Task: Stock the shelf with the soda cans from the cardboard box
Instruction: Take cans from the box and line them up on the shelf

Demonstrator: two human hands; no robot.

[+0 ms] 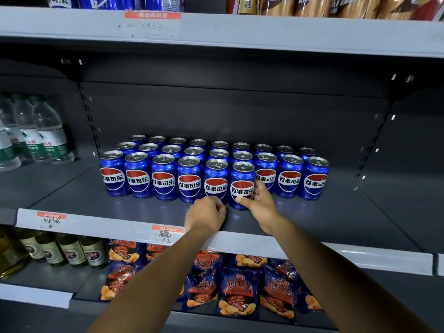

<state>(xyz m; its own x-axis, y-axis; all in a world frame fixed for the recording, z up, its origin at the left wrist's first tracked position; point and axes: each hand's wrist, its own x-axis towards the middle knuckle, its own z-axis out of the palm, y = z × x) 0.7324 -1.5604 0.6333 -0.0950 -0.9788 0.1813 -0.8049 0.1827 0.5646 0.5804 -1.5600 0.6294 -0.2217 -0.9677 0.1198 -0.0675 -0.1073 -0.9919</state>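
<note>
Your right hand grips the front soda can; your left hand curls loosely just beside it, holding nothing.
That can stands upright near the shelf's front edge, ahead of three rows of blue cans toward the back.

Your right hand grips the foremost blue can, thumb across its front, fingers round its right side; the can stands upright on the grey shelf, slightly ahead of the front row of cans. Your left hand sits curled just left of it, contact unclear. Water bottles stand far left. Chip bags and green bottles fill the shelf below.
</note>
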